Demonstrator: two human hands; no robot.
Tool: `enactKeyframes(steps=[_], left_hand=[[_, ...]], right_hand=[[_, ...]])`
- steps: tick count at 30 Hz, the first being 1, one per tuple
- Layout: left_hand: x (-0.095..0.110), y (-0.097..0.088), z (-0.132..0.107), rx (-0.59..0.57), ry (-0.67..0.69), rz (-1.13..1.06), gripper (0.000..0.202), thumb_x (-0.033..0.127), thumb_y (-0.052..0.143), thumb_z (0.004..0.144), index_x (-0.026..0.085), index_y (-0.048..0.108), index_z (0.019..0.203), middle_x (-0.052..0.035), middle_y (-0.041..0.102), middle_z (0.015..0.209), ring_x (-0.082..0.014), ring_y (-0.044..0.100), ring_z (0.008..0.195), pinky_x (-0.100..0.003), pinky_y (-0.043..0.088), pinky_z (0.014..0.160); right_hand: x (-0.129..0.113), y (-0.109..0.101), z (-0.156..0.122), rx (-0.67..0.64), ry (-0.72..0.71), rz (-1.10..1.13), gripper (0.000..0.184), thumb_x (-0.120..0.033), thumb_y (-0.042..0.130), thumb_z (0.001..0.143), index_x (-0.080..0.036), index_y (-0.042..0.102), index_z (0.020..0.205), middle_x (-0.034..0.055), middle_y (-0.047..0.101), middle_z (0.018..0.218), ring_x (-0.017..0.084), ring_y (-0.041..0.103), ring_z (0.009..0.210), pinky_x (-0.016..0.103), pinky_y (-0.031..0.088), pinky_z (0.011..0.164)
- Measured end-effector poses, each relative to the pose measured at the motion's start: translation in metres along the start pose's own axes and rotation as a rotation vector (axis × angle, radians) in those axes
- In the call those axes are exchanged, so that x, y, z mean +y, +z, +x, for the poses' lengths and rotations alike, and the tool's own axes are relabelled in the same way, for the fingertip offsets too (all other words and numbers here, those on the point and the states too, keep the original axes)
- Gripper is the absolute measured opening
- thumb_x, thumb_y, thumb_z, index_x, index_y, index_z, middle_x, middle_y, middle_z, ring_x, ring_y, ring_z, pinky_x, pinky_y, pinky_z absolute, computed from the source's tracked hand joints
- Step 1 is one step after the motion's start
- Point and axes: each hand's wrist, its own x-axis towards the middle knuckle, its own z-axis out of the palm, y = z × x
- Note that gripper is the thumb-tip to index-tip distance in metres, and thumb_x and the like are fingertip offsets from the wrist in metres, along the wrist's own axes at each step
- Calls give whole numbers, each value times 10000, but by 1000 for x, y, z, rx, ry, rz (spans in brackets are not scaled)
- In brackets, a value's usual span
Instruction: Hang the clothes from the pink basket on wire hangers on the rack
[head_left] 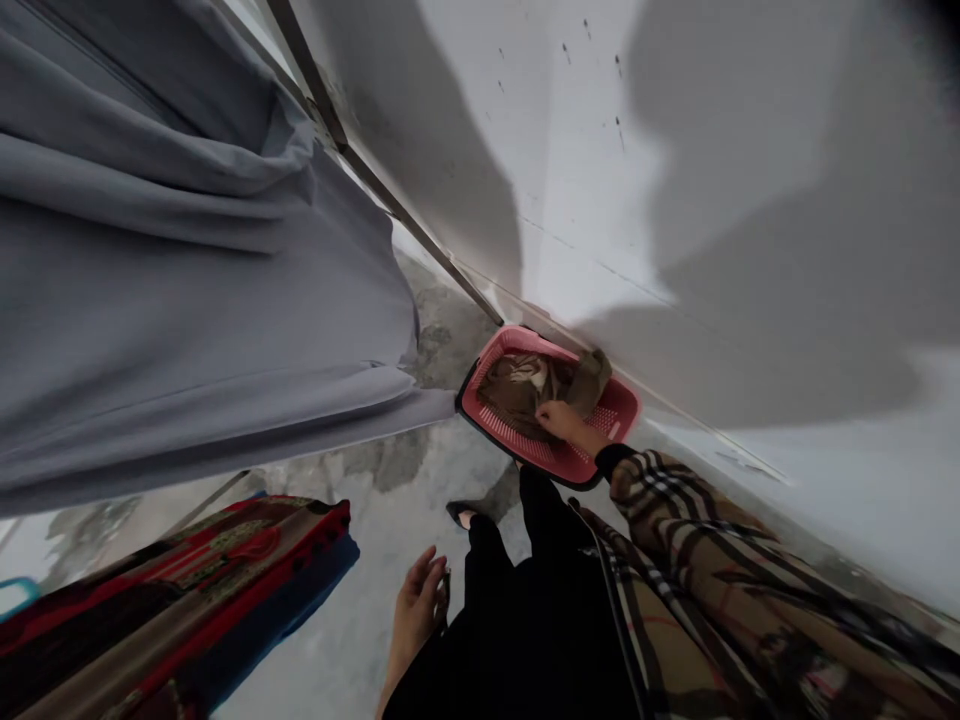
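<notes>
A pink plastic laundry basket [495, 345] stands on the floor against the foot of a white wall. Crumpled brown cloth [517, 388] fills it, with one bunched end lying over the far corner. My right hand [559, 420], coming out of a plaid sleeve [660, 510], reaches down into the basket and grips the cloth. My left hand [417, 605] hangs low beside my black clothing [517, 630], away from the basket, with its fingers apart and nothing clearly in them.
A grey fabric curtain [187, 270] hangs along the left, beside a metal rod [405, 200]. A white wall [750, 150] rises at right. Red patterned bedding [187, 590] lies at lower left. My shoe tip [465, 515] rests on the patchy concrete floor [405, 470].
</notes>
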Motion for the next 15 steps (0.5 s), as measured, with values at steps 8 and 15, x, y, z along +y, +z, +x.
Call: enactKeyframes(steps=[8,15], left_hand=[[53,102,47,-290,10,-92,558,510,665,800,185,521,1230,-162,616,1193,-191,668,917,-324,531,824],[85,145,67,-429,168,57,545,486,730,757,151,593,1164,-108,666,1055,-200,641,920,-286,520,771]], right_hand=[[-84,18,-119,-44,-556,471,153,-222,620,844,-162,749,900,42,706,811,127,646,745,227,493,714],[-96,0,-170,-221,-756,814,238,-357,632,867,-141,731,870,51,673,804,118,616,738,239,473,710]])
